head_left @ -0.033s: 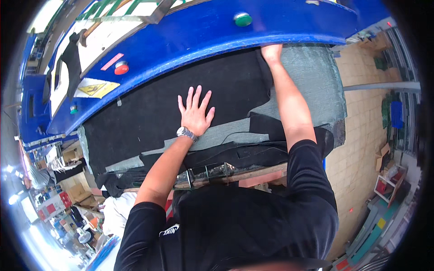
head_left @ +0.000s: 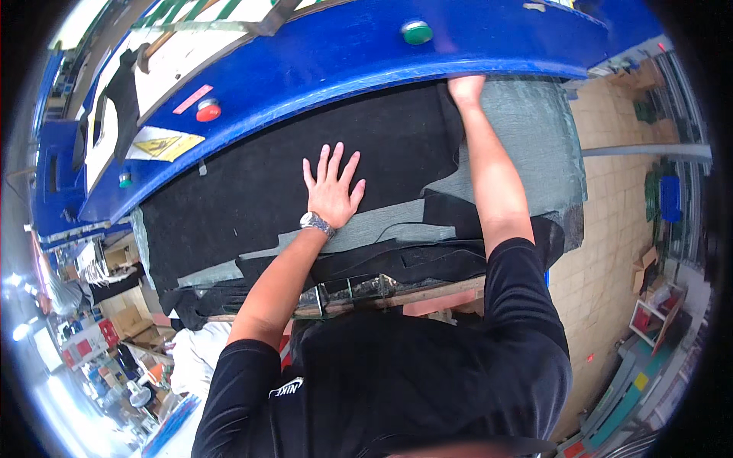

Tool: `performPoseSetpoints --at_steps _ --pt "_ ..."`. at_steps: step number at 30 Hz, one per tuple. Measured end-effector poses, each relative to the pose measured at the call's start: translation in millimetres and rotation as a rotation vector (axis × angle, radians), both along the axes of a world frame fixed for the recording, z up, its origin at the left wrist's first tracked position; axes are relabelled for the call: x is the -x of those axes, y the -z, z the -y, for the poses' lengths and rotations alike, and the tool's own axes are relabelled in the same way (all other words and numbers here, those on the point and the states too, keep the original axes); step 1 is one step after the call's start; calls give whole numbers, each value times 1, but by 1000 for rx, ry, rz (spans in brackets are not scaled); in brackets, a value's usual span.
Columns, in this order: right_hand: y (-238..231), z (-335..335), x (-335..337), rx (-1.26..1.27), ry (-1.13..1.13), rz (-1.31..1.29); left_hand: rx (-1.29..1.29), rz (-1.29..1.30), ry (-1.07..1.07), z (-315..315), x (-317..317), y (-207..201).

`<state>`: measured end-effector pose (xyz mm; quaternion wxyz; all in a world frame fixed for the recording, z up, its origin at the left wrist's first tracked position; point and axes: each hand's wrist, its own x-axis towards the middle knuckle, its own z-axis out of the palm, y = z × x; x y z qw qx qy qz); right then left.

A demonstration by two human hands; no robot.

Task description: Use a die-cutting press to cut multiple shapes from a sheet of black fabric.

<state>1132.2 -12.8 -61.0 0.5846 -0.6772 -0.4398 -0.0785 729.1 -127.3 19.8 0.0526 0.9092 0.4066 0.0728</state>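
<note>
My left hand [head_left: 331,192] lies flat with its fingers spread on a large sheet of black material [head_left: 244,175], which could be fabric or leather. A metal watch [head_left: 316,222] is on that wrist. My right arm is stretched forward, and my right hand [head_left: 466,90] reaches beneath a blue machine beam [head_left: 321,65] at the sheet's far right edge. The beam hides its fingers, so what they touch cannot be seen. Under the sheet is a worn grey-green board [head_left: 527,126]. Dark offcuts [head_left: 427,258] with irregular edges hang along its near side.
The beam runs across the far side, with green [head_left: 417,32] and red [head_left: 208,111] push buttons and a yellow warning label [head_left: 160,146]. Tiled floor [head_left: 603,191] and a shelf unit [head_left: 657,317] are on the right. Cluttered boxes [head_left: 137,328] stand at the lower left.
The view has shifted very slightly. Both hands stay in practically the same place on the sheet and under the beam.
</note>
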Motion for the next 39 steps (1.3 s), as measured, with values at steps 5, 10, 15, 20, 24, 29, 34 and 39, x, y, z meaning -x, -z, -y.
performPoseSetpoints --at_steps 5,10,15,20,24,29,34,39 --pt "5 -15 5 478 -66 75 17 20 -76 0 24 4" --pt "-7 4 2 300 -378 -853 -103 199 3 -1 16 1" --pt "17 22 -67 28 117 -401 -19 193 -36 5 22 16" --pt "22 66 -140 595 420 303 -28 252 -31 6 24 21" --pt "11 58 -120 721 456 150 -58 229 -18 10 27 28" --pt "-9 77 -118 744 13 281 6 272 59 17 39 20" --pt "-11 113 -110 1229 129 271 27 353 208 19 43 21" --pt "-9 127 -85 972 91 393 -75 327 315 29 37 21"
